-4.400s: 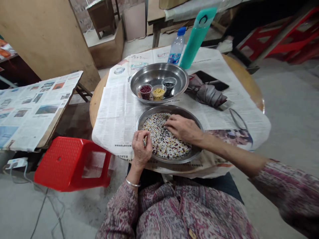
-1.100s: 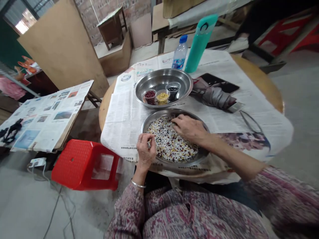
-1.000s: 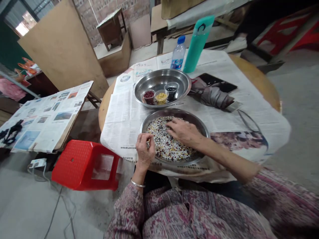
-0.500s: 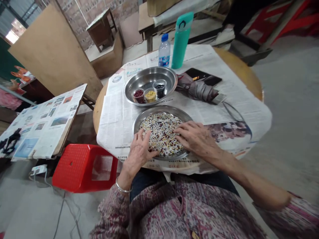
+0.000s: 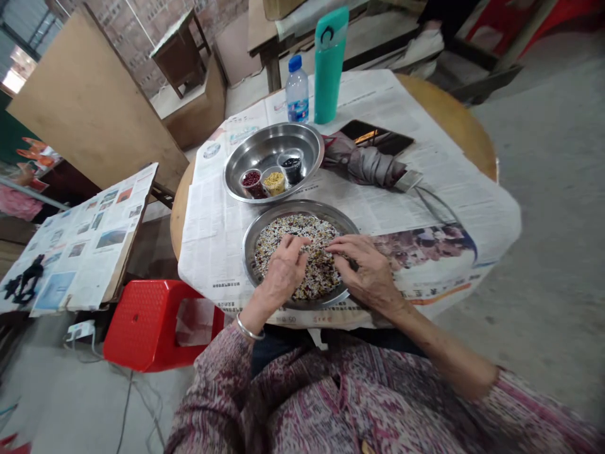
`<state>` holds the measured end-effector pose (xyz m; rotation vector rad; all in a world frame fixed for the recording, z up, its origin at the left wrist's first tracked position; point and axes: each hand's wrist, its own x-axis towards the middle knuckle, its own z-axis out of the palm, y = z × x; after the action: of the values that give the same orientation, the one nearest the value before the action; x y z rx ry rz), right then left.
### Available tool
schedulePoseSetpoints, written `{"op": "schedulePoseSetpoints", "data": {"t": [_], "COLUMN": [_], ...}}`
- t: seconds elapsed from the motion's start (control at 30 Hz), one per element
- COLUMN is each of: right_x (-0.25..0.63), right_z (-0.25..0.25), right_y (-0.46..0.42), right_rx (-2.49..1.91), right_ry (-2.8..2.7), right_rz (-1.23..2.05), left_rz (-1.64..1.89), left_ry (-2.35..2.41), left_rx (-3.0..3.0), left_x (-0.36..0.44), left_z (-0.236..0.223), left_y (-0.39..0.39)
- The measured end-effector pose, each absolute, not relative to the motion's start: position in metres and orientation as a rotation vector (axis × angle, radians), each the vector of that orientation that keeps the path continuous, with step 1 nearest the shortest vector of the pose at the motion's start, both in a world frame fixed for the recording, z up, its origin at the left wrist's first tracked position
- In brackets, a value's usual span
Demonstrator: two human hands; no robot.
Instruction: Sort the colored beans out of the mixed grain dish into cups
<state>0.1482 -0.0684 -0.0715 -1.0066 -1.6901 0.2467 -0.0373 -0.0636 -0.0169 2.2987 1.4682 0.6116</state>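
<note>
Mixed white, yellow, red and dark grains and beans [image 5: 317, 277] cover the bottom of a round metal plate [image 5: 249, 234]. My left hand [image 5: 284, 268] is over the plate's left half, thumb and fingers apart near the grains. From the right, my right hand [image 5: 363, 268] reaches over the rim with bent, parted fingers at the grains. No held object shows in either hand. Behind the plate, a metal basin [image 5: 259, 148] contains three clear cups: one of dark red beans [image 5: 252, 181], one of yellow beans [image 5: 274, 183] and one of black beans [image 5: 291, 169].
Newspaper [image 5: 203, 252] covers the round table. A water bottle [image 5: 297, 91] and a teal flask [image 5: 329, 69] stand at the back. Right of the basin lie a folded umbrella [image 5: 373, 165] and a dark tablet-like object [image 5: 392, 140]. A red stool [image 5: 142, 321] is at left.
My left hand has moved right and inward over the grains, so both hands are closer together. The grains in the middle look stirred. The view has shifted slightly.
</note>
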Motion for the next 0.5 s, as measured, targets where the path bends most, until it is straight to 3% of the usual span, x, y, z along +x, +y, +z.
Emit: {"op": "schedulePoseSetpoints", "data": {"t": [0.2,0.5], "right_x": [0.146,0.146], "right_z": [-0.073,-0.074], "right_y": [-0.069,-0.069], "right_rx": [-0.995,-1.017], "right_ry": [-1.670,-1.634], "right_rz": [0.250,0.314], "left_rz": [0.290,0.262], "left_ry": [1.879,1.484], "left_rx": [2.296,2.170], "left_x": [-0.044,-0.030], "left_z": [-0.009,-0.006], "left_y": [-0.034,-0.025]}}
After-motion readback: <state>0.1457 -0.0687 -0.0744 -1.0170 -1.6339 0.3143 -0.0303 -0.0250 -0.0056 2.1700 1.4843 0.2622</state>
